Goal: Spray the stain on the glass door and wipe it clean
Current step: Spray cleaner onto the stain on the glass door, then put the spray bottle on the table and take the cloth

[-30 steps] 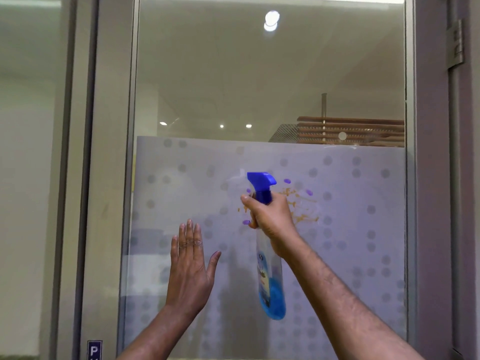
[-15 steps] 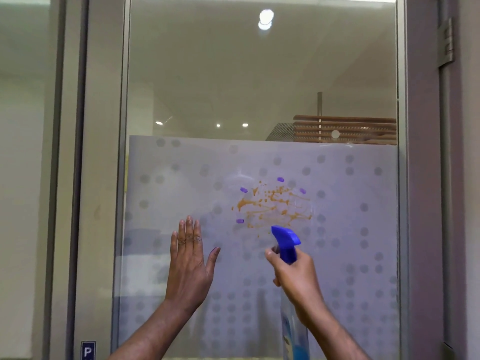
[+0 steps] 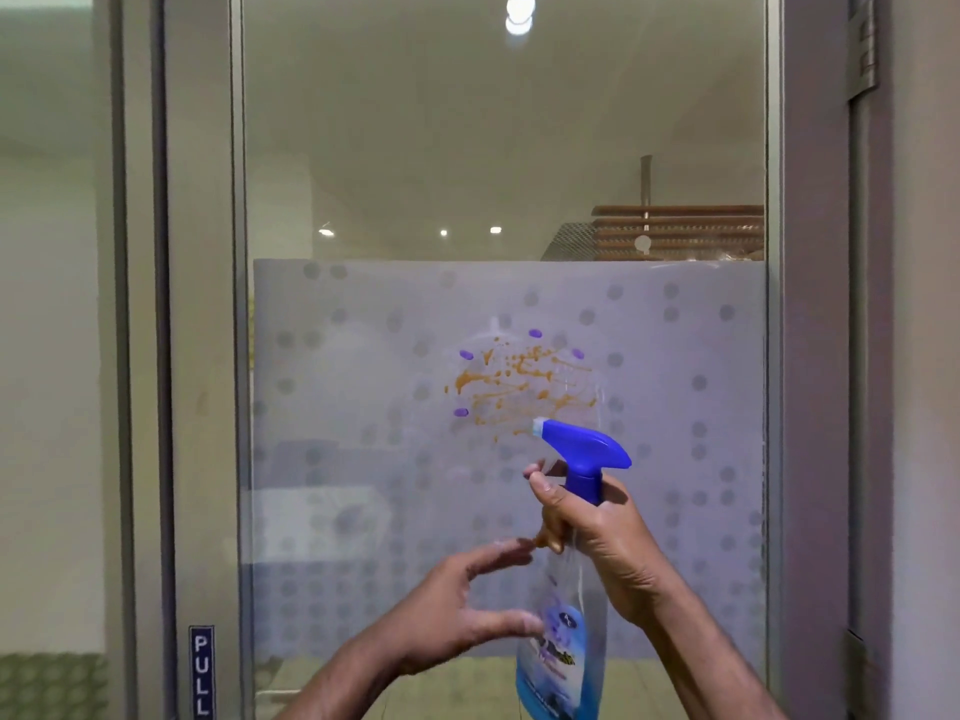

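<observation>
Spraying step: right hand (image 3: pixel 597 537) grips the spray bottle (image 3: pixel 566 605) just below the stain (image 3: pixel 519 387), left hand (image 3: pixel 467 605) open, empty beside it; next, squeeze the trigger.

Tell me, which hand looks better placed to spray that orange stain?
The right hand. It already holds the spray bottle by its neck, nozzle just under the orange stain, a finger at the trigger. The left hand is open and empty beside the bottle.

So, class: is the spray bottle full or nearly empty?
Nearly empty: the bottle shows blue liquid only near its bottom; above, it looks clear.
</observation>
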Action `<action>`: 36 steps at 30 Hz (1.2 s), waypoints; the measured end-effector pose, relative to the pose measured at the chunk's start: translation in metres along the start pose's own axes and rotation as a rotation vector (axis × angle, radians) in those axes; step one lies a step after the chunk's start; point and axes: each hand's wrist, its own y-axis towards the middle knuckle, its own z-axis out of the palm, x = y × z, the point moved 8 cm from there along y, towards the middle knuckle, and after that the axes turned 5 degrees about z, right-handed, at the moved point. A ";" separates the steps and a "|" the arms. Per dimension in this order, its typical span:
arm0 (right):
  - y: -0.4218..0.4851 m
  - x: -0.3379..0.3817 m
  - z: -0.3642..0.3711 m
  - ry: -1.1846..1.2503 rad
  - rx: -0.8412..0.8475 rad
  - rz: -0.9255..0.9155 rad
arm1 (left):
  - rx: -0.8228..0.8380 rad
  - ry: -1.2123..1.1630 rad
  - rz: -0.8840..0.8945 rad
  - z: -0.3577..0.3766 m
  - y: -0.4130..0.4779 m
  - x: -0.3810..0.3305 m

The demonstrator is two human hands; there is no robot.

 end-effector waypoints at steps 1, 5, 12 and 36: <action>-0.006 -0.002 0.004 0.025 0.028 0.010 | 0.056 -0.035 -0.051 0.012 -0.006 0.000; -0.029 -0.011 0.020 0.098 0.136 0.072 | 0.185 -0.139 -0.109 0.044 -0.033 -0.007; -0.069 -0.013 0.044 0.079 0.201 0.104 | 0.134 -0.245 -0.198 0.053 -0.084 -0.022; -0.312 -0.031 0.209 -0.317 0.048 0.218 | -0.231 -0.113 -0.277 -0.019 -0.363 -0.063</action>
